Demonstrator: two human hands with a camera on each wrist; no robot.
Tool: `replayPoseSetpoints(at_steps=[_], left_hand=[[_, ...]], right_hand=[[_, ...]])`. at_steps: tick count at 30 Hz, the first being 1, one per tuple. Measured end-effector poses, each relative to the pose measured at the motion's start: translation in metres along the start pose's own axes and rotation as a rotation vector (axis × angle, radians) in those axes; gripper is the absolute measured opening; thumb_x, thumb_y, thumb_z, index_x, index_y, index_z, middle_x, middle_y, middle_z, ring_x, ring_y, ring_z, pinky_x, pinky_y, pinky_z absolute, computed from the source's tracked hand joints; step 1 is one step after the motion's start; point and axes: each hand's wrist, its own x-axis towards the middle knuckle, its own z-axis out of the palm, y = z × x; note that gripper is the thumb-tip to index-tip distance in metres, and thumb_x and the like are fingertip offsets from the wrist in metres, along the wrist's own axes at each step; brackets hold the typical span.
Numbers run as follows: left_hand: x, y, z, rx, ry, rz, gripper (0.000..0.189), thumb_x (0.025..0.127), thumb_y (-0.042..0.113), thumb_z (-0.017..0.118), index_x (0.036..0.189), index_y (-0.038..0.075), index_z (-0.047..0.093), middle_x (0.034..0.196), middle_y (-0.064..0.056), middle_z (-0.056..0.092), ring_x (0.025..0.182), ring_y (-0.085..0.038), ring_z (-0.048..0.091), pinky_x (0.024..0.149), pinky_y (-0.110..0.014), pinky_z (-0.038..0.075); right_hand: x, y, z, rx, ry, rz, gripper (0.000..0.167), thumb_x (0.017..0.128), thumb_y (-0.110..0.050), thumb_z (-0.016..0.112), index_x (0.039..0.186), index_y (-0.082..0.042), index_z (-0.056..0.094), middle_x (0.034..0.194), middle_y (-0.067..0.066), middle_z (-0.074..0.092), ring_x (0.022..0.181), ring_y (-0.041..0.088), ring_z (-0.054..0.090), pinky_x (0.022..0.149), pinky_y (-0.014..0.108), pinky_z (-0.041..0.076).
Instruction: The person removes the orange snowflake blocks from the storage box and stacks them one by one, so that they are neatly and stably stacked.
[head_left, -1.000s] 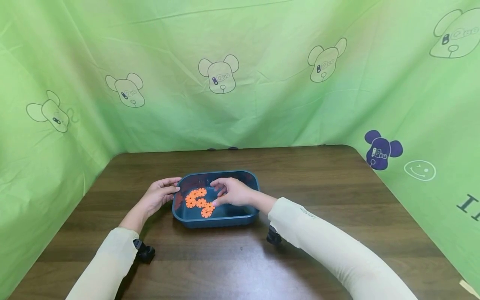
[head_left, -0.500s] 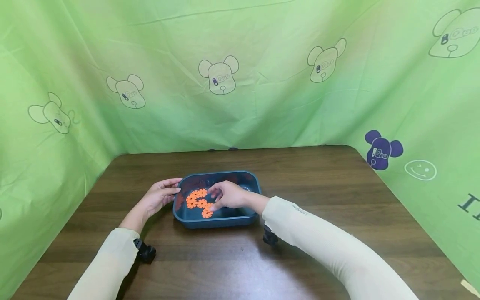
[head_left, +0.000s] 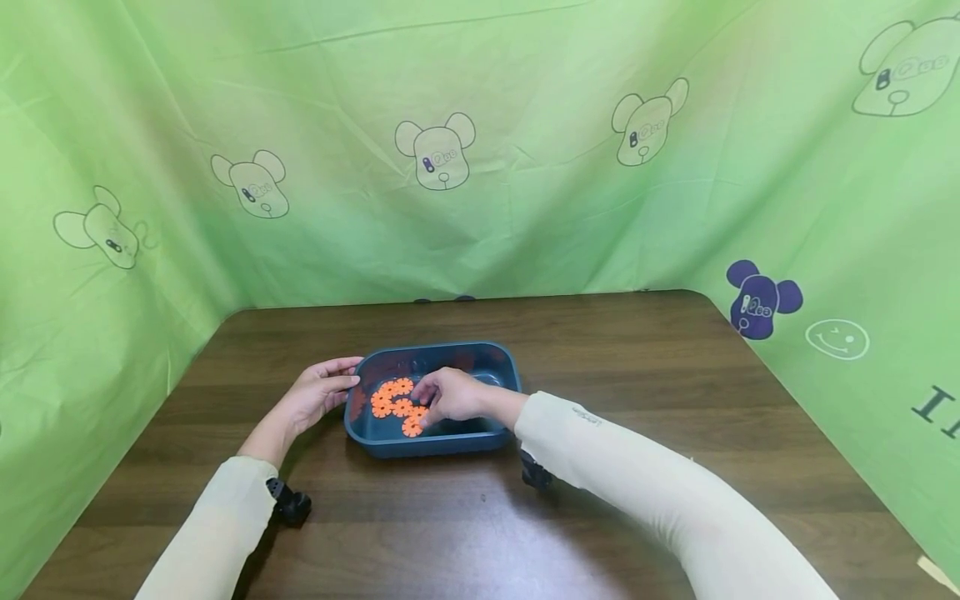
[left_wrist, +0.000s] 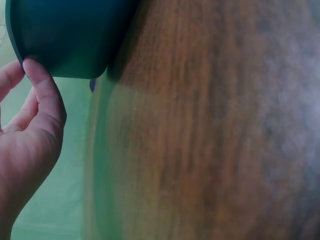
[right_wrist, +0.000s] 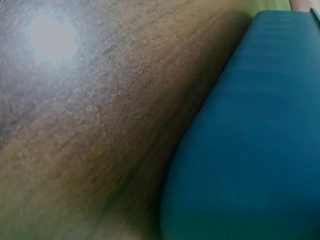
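Brown wooden bench (head_left: 615,367) holds a blue plastic tub (head_left: 442,447) with orange flower-shaped plastic discs (head_left: 402,407) inside. Left grip (head_left: 318,393) pinches the tub; hold firm. Right grip (head_left: 461,394), half curled at discs: can't tell if it has one.

The blue plastic basin (head_left: 442,447), rectangular with rounded corners, stands upright on the wooden table (head_left: 637,358). In its left half lie several orange notched discs (head_left: 382,407), flat and partly overlapping. The left hand (head_left: 315,393) holds the basin at its left end; the right hand (head_left: 461,395) reaches inside, its fingertips at the nearest discs.
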Motion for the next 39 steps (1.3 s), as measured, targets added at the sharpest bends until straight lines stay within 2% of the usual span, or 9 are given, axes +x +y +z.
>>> replayPoseSetpoints(at_steps=[7,18,24,39], left_hand=[[0.0,0.001,0.0,0.013,0.004,-0.006,0.051,0.093,0.003,0.063,0.141,-0.004,0.045,0.103,-0.002,0.058,0.09,-0.011,0.061,0.078,-0.025,0.053],[0.001,0.0,0.001,0.019,0.008,-0.011,0.049,0.093,0.003,0.063,0.14,-0.004,0.046,0.103,-0.002,0.058,0.089,-0.01,0.061,0.077,-0.024,0.053],[0.001,0.001,0.0,0.02,0.01,-0.01,0.048,0.093,0.003,0.063,0.138,-0.004,0.048,0.103,-0.002,0.057,0.088,-0.01,0.06,0.075,-0.023,0.053],[0.002,0.0,-0.001,0.029,0.009,-0.004,0.046,0.093,0.002,0.063,0.137,-0.003,0.05,0.102,-0.002,0.058,0.086,-0.009,0.061,0.075,-0.023,0.053]], right_hand=[[0.002,-0.003,0.005,-0.064,0.009,-0.01,0.037,0.081,-0.006,0.079,0.116,-0.005,0.068,0.098,0.003,0.061,0.083,0.015,0.058,0.073,0.026,0.05],[0.004,-0.003,0.007,-0.126,0.024,0.004,0.035,0.08,-0.006,0.08,0.113,-0.009,0.07,0.097,0.002,0.06,0.084,0.015,0.055,0.076,0.027,0.048],[0.005,-0.001,0.009,-0.18,0.036,-0.017,0.033,0.08,-0.005,0.08,0.111,-0.01,0.072,0.096,0.0,0.06,0.085,0.014,0.054,0.075,0.025,0.047],[0.005,-0.001,0.011,-0.221,0.049,-0.041,0.026,0.08,-0.004,0.079,0.104,-0.011,0.073,0.091,-0.001,0.061,0.082,0.013,0.053,0.074,0.025,0.047]])
